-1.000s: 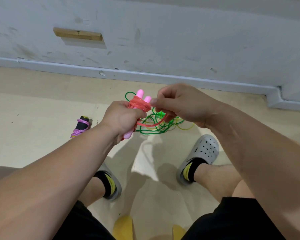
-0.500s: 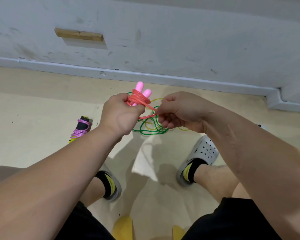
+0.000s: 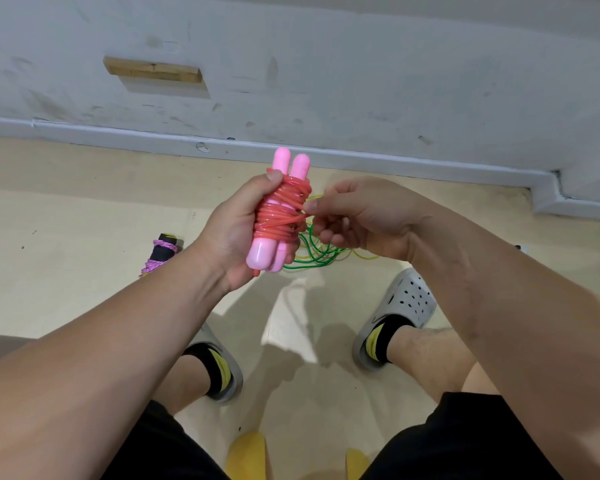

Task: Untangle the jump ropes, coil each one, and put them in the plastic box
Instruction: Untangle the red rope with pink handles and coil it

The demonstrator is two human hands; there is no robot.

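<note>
The pink jump rope (image 3: 283,216) is held up in the air in front of the person, above the floor (image 3: 84,220) and between the two hands. Its two pink handles (image 3: 280,161) lie side by side, pointing away from the person, and the coral-red cord (image 3: 278,221) is wound round them in many close turns across their middle.

The left hand (image 3: 232,230) grips the bundle from the left. Its fingers are curled round the handles and the thumb (image 3: 274,176) presses on the top turns. The right hand (image 3: 364,220) sits just beside the bundle on the right, its fingers (image 3: 314,206) pinching a strand of the cord where it comes off the wraps.

Behind and below the hands, a green rope (image 3: 312,258) and a yellow rope (image 3: 364,257) lie on the floor in one loose tangle. Well to the left, a purple rope (image 3: 160,251) lies on the floor, wrapped round black handles.

Nearer the camera, the person's feet are in grey perforated clogs (image 3: 406,299) over black and yellow socks, with black shorts (image 3: 465,441) at the bottom edge and a yellow seat (image 3: 246,455) between the legs. A grey scuffed wall (image 3: 361,64) with a baseboard runs across the top, and a small wooden block (image 3: 153,69) is fixed to it.
</note>
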